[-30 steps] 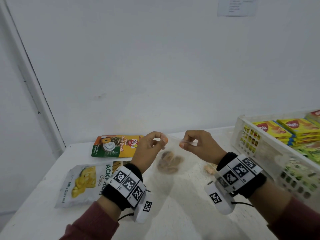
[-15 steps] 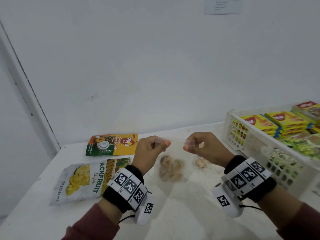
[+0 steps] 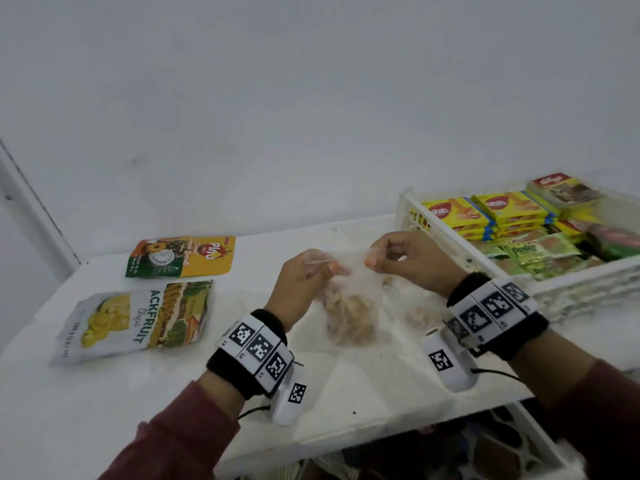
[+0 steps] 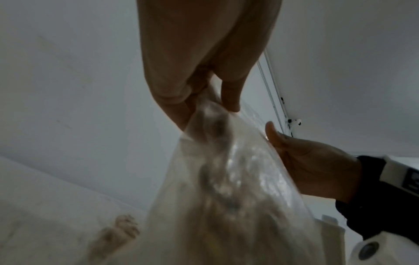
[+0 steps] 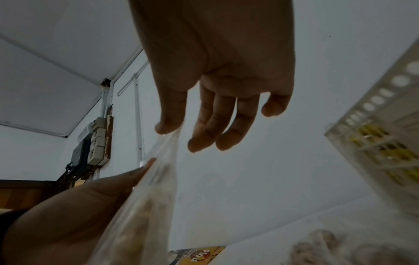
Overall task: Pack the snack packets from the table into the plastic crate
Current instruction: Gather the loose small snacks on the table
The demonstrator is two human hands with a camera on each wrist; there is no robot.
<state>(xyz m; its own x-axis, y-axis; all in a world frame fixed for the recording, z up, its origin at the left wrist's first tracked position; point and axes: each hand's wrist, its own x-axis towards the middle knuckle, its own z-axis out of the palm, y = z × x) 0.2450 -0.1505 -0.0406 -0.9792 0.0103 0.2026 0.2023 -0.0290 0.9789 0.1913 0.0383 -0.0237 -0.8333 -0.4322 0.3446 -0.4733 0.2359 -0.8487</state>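
The white bench [image 3: 363, 382] is carrying everything, and the white plastic crate [image 3: 588, 282] is sitting at its 3 o'clock edge, already holding yellow wafer packets [image 3: 485, 213] and green packets [image 3: 540, 254] in rows. At about 9 o'clock the jackfruit chips bag [image 3: 138, 320] is lying flat, and just beyond it, toward 10 o'clock, the orange-and-green pineapple pouch [image 3: 181, 256] is lying flat too, apart from the bag.

Over the middle of the bench a clear plastic bag [image 3: 349, 306] with brownish snack pieces inside is hanging, lifted by its top edge — one hand at each upper corner. The left hand [image 3: 301, 285] is making a pinching grip on the left corner, thumb and fingers curled tight onto the film; in the left wrist view the plastic is bunching between its fingertips [image 4: 231, 100]. The right hand [image 3: 408, 261] is pinching the right corner between thumb and forefinger, its other fingers [image 5: 211, 129] hanging loosely curled beside the film. Another small clear packet [image 3: 420, 311] of pale pieces is lying on the bench under the right wrist — blurred, so its contents are unclear.
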